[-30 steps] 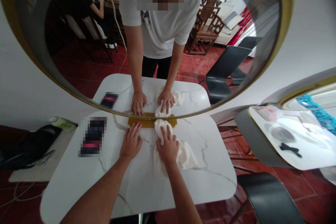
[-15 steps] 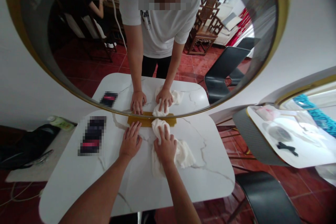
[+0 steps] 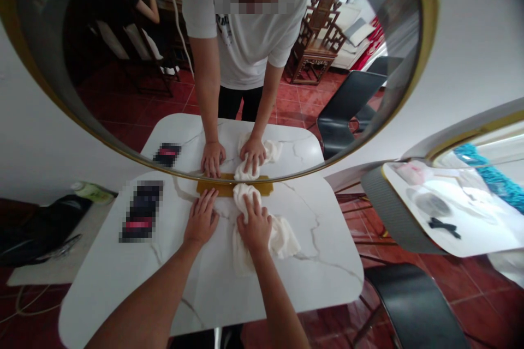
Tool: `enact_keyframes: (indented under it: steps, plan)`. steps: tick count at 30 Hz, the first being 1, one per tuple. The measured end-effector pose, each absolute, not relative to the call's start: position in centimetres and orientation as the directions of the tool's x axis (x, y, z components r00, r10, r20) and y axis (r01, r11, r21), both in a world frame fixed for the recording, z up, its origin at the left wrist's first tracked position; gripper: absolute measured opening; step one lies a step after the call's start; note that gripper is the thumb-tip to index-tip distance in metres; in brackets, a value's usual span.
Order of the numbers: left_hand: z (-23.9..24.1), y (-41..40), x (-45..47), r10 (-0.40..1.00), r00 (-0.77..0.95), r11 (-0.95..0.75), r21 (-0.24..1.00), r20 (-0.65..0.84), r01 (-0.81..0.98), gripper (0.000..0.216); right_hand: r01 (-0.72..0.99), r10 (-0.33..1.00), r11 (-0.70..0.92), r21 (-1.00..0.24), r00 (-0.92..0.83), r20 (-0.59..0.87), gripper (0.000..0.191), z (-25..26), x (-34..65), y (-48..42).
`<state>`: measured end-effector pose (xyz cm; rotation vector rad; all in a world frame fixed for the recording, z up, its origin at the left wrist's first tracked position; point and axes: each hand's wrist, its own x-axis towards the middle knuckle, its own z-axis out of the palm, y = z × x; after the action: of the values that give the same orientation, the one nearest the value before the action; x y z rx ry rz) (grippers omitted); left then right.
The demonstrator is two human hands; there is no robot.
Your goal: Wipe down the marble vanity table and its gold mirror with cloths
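My right hand [image 3: 254, 222] presses down on a crumpled white cloth [image 3: 282, 237] on the white marble table [image 3: 327, 278], its fingers curled over the cloth's front part at the gold base [image 3: 216, 187] of a big round mirror [image 3: 123, 87]. My left hand [image 3: 200, 218] lies flat on the table beside it, fingers spread, touching the gold base. The mirror shows both hands and the cloth again.
A dark blurred object [image 3: 141, 211] lies on the table at the left. A black chair [image 3: 413, 305] stands at the lower right. A second mirror [image 3: 446, 212] leans at the right. A green bottle [image 3: 92, 192] and a black bag [image 3: 41, 229] sit at the left.
My right hand and the cloth have slid a little to the left along the mirror's base. The left hand has stayed put.
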<state>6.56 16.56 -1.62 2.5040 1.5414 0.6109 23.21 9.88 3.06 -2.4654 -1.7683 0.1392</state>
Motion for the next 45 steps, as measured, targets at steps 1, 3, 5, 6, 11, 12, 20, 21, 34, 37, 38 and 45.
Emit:
enact_keyframes:
  steps: [1,3,5,6,11,12,20,21,34,37,38,45]
  plan:
    - [-1.5,16.6,6.6,0.880,0.394,-0.467,0.324,0.267,0.823,0.062,0.928,0.937,-0.349,-0.126,0.350,-0.017,0.066,3.1,24.2,9.6]
    - [-1.4,16.5,6.6,0.879,0.391,-0.466,0.328,0.271,0.822,0.062,0.909,0.915,-0.402,-0.106,0.402,-0.025,0.065,3.3,26.0,9.1]
    - [-1.4,16.5,6.6,0.882,0.383,-0.462,0.333,0.275,0.822,0.062,0.897,0.901,-0.434,-0.089,0.432,-0.034,0.063,3.4,27.2,8.7]
    - [-1.4,16.5,6.7,0.882,0.382,-0.461,0.335,0.275,0.822,0.062,0.894,0.898,-0.440,-0.083,0.439,-0.037,0.062,3.5,27.6,8.5]
    - [-1.3,16.5,6.7,0.882,0.386,-0.460,0.326,0.269,0.826,0.062,0.904,0.908,-0.419,-0.082,0.419,-0.019,0.063,3.6,26.4,8.8]
    - [-1.4,16.5,6.8,0.882,0.385,-0.461,0.325,0.271,0.826,0.062,0.910,0.914,-0.405,-0.089,0.405,-0.015,0.063,3.6,25.7,9.0]
    - [-1.9,16.6,6.6,0.873,0.396,-0.476,0.329,0.284,0.816,0.060,0.949,0.969,-0.246,-0.197,0.245,-0.029,0.066,3.3,19.7,11.0]
    - [-2.0,16.6,6.5,0.872,0.400,-0.479,0.327,0.283,0.814,0.060,0.950,0.972,-0.235,-0.206,0.235,-0.027,0.066,3.3,19.2,11.1]
    - [-1.3,16.5,6.6,0.881,0.395,-0.467,0.334,0.261,0.819,0.062,0.918,0.926,-0.376,-0.124,0.376,-0.024,0.065,3.5,25.0,9.4]
    - [-1.3,16.4,6.6,0.881,0.392,-0.464,0.332,0.264,0.821,0.062,0.893,0.899,-0.438,-0.103,0.438,-0.021,0.063,3.7,26.7,8.7]
    - [-1.3,16.4,6.6,0.881,0.392,-0.465,0.331,0.266,0.821,0.062,0.890,0.895,-0.445,-0.099,0.445,-0.016,0.063,3.8,26.9,8.5]
    - [-1.3,16.4,6.8,0.879,0.387,-0.467,0.332,0.279,0.820,0.061,0.912,0.919,-0.394,-0.110,0.394,-0.020,0.063,3.5,24.4,9.2]
